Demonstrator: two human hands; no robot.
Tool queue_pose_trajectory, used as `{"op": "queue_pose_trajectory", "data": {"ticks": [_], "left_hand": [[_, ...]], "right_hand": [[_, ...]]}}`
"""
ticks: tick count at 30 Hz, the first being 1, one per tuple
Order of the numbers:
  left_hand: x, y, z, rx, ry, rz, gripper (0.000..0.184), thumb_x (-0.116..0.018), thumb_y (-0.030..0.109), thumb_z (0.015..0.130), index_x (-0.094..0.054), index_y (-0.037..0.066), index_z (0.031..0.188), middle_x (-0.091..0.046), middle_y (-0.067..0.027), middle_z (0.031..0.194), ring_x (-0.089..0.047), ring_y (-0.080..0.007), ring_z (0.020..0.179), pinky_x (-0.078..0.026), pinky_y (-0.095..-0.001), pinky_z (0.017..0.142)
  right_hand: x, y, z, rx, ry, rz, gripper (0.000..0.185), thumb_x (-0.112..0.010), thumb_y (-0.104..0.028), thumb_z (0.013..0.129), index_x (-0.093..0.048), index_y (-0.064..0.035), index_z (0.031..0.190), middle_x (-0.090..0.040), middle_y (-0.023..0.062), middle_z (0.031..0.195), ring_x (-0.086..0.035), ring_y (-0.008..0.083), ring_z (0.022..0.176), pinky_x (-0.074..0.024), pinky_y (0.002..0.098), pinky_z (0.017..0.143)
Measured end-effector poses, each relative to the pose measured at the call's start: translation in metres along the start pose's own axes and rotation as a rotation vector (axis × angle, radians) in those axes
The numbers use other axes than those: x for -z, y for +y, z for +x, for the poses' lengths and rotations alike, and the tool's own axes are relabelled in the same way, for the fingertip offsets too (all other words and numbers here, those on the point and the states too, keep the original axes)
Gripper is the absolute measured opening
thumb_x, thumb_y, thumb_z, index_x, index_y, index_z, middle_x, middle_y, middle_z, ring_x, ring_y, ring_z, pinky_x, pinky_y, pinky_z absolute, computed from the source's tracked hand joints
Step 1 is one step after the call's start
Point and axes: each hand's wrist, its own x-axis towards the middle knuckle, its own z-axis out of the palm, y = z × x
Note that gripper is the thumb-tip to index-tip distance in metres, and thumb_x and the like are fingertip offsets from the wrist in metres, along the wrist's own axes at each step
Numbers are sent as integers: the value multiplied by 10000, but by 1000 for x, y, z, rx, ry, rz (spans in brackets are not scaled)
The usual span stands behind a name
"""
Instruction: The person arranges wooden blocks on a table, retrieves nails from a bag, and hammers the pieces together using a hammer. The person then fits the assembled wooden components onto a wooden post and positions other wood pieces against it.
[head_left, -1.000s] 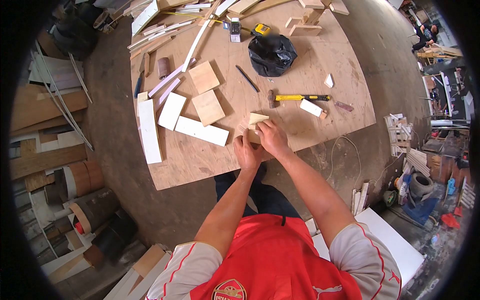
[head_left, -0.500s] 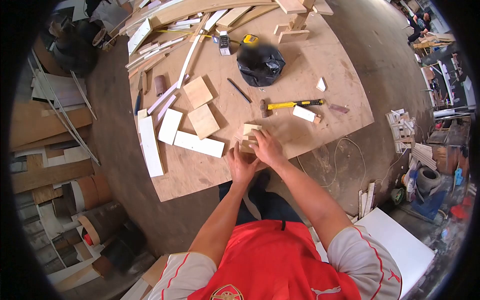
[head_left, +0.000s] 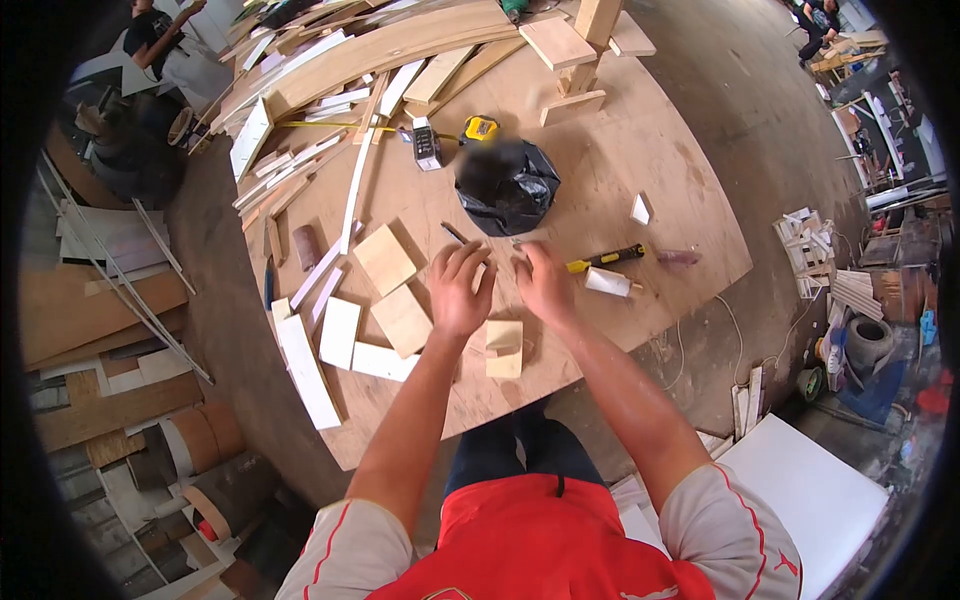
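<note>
My left hand (head_left: 461, 290) is over the table with its fingers stretched forward and apart, holding nothing visible. Its fingertips are beside a dark pencil-like stick (head_left: 467, 246), partly covered by them. To the right, my right hand (head_left: 545, 285) reaches toward the black plastic bag (head_left: 508, 190), thumb and forefinger apart. A tiny object near its forefinger tip is too small to name. The hammer (head_left: 612, 257) lies under that hand, its yellow and black handle showing and its head hidden. Between my forearms, a small wooden block assembly (head_left: 504, 350) rests on the table.
Square wooden blocks (head_left: 385, 260) and white boards (head_left: 305, 370) lie left on the plywood table (head_left: 680, 200). A tape measure (head_left: 481, 128) and small box (head_left: 427, 145) stand behind, near piled wood strips. A white block (head_left: 607, 282) sits right. Other people are in the background.
Both hands have let go of the wooden block assembly and moved forward, the left toward the dark stick, the right over the hammer's head. The view has shifted, so the table appears lower.
</note>
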Motion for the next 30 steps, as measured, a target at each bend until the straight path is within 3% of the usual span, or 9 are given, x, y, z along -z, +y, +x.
{"op": "queue_pose_trajectory", "data": {"ticks": [3, 8, 11, 15, 18, 21, 27, 30], "left_hand": [[-49, -32, 60, -145, -82, 151, 260, -714, 206, 960, -774, 143, 1204, -729, -34, 1343, -594, -366, 1283, -435, -497, 1125], [-86, -65, 90, 7, -236, 365, 330, -715, 354, 955, -798, 138, 1191, -728, -75, 1331, -566, -355, 1318, -375, -551, 1153], [-86, -70, 90, 114, -252, 386, 344, -731, 410, 935, -827, 134, 1116, -719, -101, 1342, -573, -352, 1298, -387, -536, 1133], [-90, -74, 89, 130, -226, 369, 354, -749, 412, 914, -825, 128, 1111, -719, -99, 1316, -580, -348, 1276, -398, -525, 1116], [-94, -77, 89, 142, -203, 354, 353, -758, 410, 904, -824, 125, 1102, -719, -96, 1285, -580, -348, 1269, -405, -520, 1103], [-94, -77, 88, 142, -191, 336, 340, -761, 403, 902, -824, 130, 1095, -716, -95, 1264, -579, -349, 1266, -411, -518, 1092], [-93, -77, 88, 182, -219, 298, 353, -771, 405, 902, -814, 136, 1127, -724, -83, 1242, -587, -334, 1256, -397, -525, 1103], [-90, -79, 88, 188, -195, 266, 367, -776, 409, 905, -808, 131, 1142, -735, -66, 1234, -602, -314, 1242, -379, -529, 1124]], "right_hand": [[-21, 23, 66, 36, 64, -84, 221, -653, -56, 947, -702, -7, 1157, -705, 194, 1120, -673, 400, 1079, -543, 501, 918], [-55, 60, 137, -15, 7, -221, 247, -613, -30, 940, -745, -10, 1149, -714, 186, 1159, -672, 391, 1104, -545, 498, 970], [-59, 59, 159, -171, -64, -314, 229, -661, -51, 930, -786, -27, 1121, -731, 192, 1136, -678, 389, 1133, -557, 491, 988], [-66, 54, 166, -178, -82, -421, 193, -701, -92, 927, -798, -48, 1088, -738, 190, 1142, -687, 389, 1137, -575, 491, 972], [-65, 44, 169, -205, -135, -490, 139, -697, -48, 881, -760, -14, 1001, -741, 189, 1152, -706, 414, 1095, -600, 488, 949], [-63, 45, 175, -348, -221, -518, 136, -726, -80, 889, -756, -17, 1006, -742, 192, 1173, -721, 420, 1089, -613, 489, 942], [-52, 68, 174, -367, -210, -287, 133, -800, -152, 893, -789, -35, 955, -781, 191, 980, -769, 353, 974, -605, 462, 863], [-39, 76, 163, -317, -66, -3, 179, -844, -189, 869, -807, -45, 970, -771, 191, 890, -772, 347, 875, -589, 430, 808]]}}
